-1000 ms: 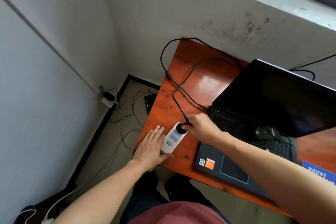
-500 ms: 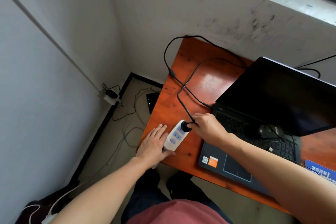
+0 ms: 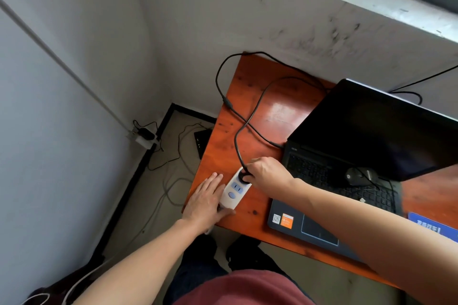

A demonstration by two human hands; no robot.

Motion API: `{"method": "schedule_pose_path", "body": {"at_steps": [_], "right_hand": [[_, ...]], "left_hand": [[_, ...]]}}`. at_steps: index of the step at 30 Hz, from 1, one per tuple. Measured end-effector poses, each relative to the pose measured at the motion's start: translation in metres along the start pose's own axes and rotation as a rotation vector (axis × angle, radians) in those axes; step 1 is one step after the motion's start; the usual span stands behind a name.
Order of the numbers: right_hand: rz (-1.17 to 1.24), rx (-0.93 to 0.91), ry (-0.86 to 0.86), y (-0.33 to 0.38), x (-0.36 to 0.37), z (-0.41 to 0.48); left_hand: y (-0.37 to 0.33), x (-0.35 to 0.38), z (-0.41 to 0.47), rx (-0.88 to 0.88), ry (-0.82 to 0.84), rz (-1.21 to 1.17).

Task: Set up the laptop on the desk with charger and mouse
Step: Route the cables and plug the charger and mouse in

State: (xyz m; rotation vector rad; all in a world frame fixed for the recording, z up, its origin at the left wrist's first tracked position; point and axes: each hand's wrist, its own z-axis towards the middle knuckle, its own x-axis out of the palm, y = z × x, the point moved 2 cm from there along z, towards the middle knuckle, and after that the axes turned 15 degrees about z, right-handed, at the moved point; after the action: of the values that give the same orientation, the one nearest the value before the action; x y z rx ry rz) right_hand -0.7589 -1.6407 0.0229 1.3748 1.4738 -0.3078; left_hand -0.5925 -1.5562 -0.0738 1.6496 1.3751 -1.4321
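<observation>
head view, steeply down, desk (image 3: 260, 111) close

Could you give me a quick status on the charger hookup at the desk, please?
Left hand flat, steadying power strip. Right hand gripping black plug at strip's far socket. Mouse sitting on laptop keyboard, not yet placed.

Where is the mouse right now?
In the head view, the black mouse lies on the laptop keyboard, to the right of the right hand and just under the dark screen, not yet on the desk.
</observation>
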Motion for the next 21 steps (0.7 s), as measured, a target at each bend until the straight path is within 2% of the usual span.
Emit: {"method": "schedule_pose_path", "body": {"at_steps": [6, 15, 21], "right_hand": [[-0.086, -0.051, 0.05, 0.0, 0.01, -0.006], [0.18, 0.008, -0.114, -0.013, 0.011, -0.005], [0.132, 0.041, -0.112, -0.012, 0.02, -0.004]], "left_hand": [[0.0, 0.0, 0.0, 0.008, -0.005, -0.002], [0.001, 0.002, 0.002, -0.002, 0.012, -0.019], [0.002, 0.005, 0.004, -0.007, 0.043, 0.023]]}}
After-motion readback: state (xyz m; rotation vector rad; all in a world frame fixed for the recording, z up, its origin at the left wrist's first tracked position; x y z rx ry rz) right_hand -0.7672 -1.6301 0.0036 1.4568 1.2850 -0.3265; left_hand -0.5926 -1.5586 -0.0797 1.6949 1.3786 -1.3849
